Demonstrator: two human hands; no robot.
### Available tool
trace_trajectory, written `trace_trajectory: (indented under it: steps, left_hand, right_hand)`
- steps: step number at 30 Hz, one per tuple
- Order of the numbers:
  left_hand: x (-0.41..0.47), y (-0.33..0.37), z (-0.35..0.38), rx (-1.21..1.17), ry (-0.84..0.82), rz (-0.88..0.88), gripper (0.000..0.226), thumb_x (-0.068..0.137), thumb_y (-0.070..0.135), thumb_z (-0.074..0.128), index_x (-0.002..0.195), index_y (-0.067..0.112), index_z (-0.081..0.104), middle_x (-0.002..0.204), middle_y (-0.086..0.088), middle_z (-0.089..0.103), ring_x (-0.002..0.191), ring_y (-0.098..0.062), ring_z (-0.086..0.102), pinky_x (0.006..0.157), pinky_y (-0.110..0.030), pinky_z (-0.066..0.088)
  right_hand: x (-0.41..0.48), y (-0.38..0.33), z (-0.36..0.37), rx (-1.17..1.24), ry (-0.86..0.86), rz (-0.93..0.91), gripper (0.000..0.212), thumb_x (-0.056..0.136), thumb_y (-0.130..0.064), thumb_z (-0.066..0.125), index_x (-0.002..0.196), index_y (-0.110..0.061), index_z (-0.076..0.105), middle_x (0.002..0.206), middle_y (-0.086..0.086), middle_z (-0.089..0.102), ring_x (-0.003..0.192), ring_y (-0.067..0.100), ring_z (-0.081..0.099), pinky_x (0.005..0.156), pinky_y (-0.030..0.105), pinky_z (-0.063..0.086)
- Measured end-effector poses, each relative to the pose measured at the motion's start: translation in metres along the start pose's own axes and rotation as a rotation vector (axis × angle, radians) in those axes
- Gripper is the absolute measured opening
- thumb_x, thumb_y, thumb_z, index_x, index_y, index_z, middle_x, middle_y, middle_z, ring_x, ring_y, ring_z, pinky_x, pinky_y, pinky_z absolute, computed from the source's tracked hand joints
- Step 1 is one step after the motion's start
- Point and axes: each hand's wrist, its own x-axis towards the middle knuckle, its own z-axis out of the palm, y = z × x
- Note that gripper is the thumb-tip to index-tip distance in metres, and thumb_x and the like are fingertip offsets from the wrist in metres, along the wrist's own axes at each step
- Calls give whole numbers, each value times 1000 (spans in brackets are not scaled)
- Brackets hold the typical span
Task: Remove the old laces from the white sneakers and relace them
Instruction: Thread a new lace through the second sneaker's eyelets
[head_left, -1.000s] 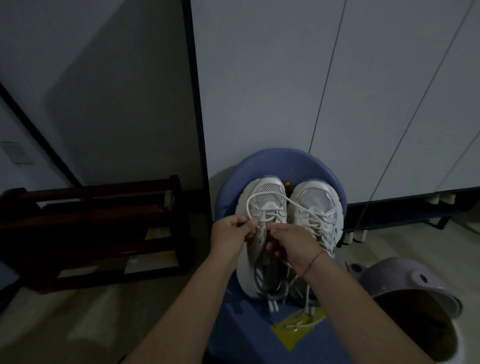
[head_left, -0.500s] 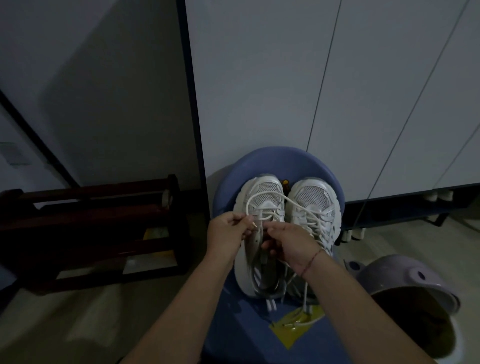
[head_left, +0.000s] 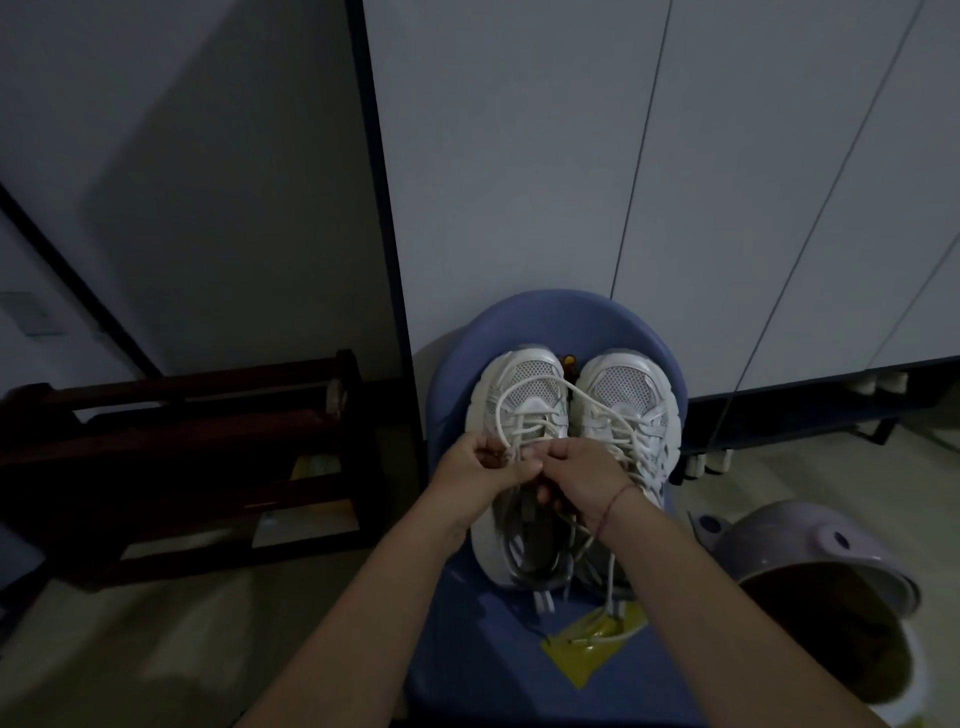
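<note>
– Looking down from the head view, both shoes (head_left: 571, 395) sit side by side on the blue chair (head_left: 519, 317), toes toward the wall, and the hands meet over the left one.

– And they're busy. Left hand (head_left: 483, 467) has its fingertips curled in, pinching the lace (head_left: 497, 415) right at the eyelets. Right hand (head_left: 582, 473) is curled too, thumb and finger nipping what looks like the same lace, knuckles touching the left hand.

– See that loop? It arcs up over the left toe and trails across to the right shoe. Slack, floppy cord, no stiffness at all.

– Exactly how I'd judge it: light, soft, happy to snag on itself. Pull from the middle and it just bunches. The place to take it is the hard tip, or close beside the eyelet being worked.

– And the shoe itself?

– Light, I'd say, with a thick sole and a soft mesh top. It could slide on that smooth seat under a tug, so one hand bracing the upper makes sense.

– The right shoe is laced, with its ends dangling off the heel side.

– And more lace lies on a yellow packet (head_left: 582, 660) at the near edge of the seat. Whether that's old or new, I can't tell in this dim light.

– So where are we?

– My call: mid-threading on the left shoe, upper eyelets not yet done.
</note>
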Motion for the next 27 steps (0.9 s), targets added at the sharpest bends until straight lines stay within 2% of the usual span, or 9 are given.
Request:
trace_trajectory:
  steps: [4, 6, 9, 11, 14, 16, 21, 23, 27]
  left_hand:
    - [-2, -1, -6, 41, 27, 54, 20, 84, 15, 76, 100, 12, 65, 105, -10, 69, 96, -19, 66, 80, -26, 54]
    - [-5, -2, -8, -24, 26, 81, 6, 88, 13, 70, 94, 15, 70, 97, -8, 73, 91, -16, 68, 75, -22, 54]
    - [-7, -4, -9, -55, 58, 110, 9, 91, 12, 67, 94, 16, 74, 93, -2, 74, 87, -12, 68, 70, -17, 52]
    - [-6, -4, -8, -54, 87, 108, 12, 90, 13, 68, 100, 13, 75, 95, -3, 74, 88, -13, 68, 72, -18, 52]
    - [-5, -4, -5, -91, 109, 89, 7, 89, 13, 70, 91, 16, 76, 94, -2, 74, 86, -11, 68, 72, -18, 51]
    - [-5, -3, -4, -108, 100, 78, 9, 89, 12, 69, 87, 18, 75, 92, -2, 74, 84, -10, 67, 71, -17, 51]
    - [-6, -2, -5, -129, 86, 58, 10, 89, 11, 68, 86, 17, 75, 95, -4, 74, 87, -13, 67, 72, -19, 51]
    - [-7, -1, -7, -130, 78, 57, 10, 90, 12, 67, 89, 17, 75, 94, -3, 74, 86, -12, 68, 71, -17, 51]
    - [-8, -1, -9, -134, 68, 62, 11, 90, 11, 67, 88, 19, 75, 92, -1, 74, 85, -9, 68, 71, -16, 51]
  right_hand:
    - [1, 3, 1, -197, 18, -96, 28, 96, -10, 50, 72, -12, 64, 39, -4, 54, 33, 4, 48, 39, 15, 39]
    - [-3, 1, -1, -428, -10, -203, 33, 97, -12, 48, 66, -17, 58, 42, -6, 53, 35, 2, 49, 42, 12, 38]
    - [-19, -8, -5, -838, -117, -329, 33, 97, -16, 45, 66, -27, 45, 59, -10, 51, 48, 2, 48, 51, 16, 38]
    - [-34, -10, -10, -998, -301, -281, 28, 97, -16, 45, 71, -27, 44, 65, -10, 48, 53, 3, 47, 56, 21, 39]
    - [-57, -8, -16, -1061, -643, -75, 11, 96, -14, 45, 87, -13, 50, 66, -3, 52, 49, 9, 52, 52, 21, 43]
    - [-62, -6, -20, -1019, -710, -12, 10, 96, -13, 47, 88, -10, 53, 67, 2, 55, 47, 10, 54, 52, 22, 45]
    - [-41, -3, -10, -439, -219, -72, 13, 97, -10, 47, 100, -4, 58, 64, 8, 59, 41, 12, 58, 41, 21, 45]
    - [-30, 0, 0, -284, -105, -96, 15, 99, -12, 45, 98, -6, 59, 63, 10, 61, 40, 14, 59, 40, 22, 46]
    - [-10, 10, 17, -386, 60, -147, 28, 97, -20, 49, 74, -10, 62, 56, 6, 62, 41, 11, 58, 50, 25, 52]
